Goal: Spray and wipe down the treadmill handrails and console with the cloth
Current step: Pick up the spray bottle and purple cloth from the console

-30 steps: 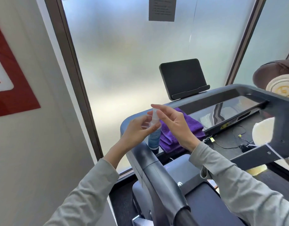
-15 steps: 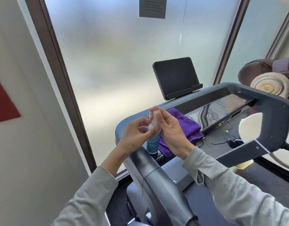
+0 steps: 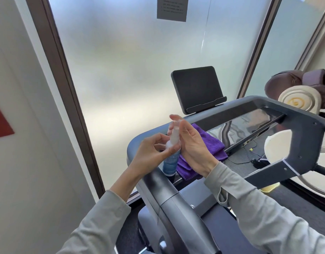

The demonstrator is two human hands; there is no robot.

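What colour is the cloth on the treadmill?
Purple: the cloth shows best in the head view.

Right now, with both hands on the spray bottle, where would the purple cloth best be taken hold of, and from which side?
Grip the cloth at its right edge, coming from above on the right. It lies folded flat on the console. Its left part is hidden behind the bottle and the right hand, so the right side looks clearest. Pinching the stacked folds together should keep it from unfolding.
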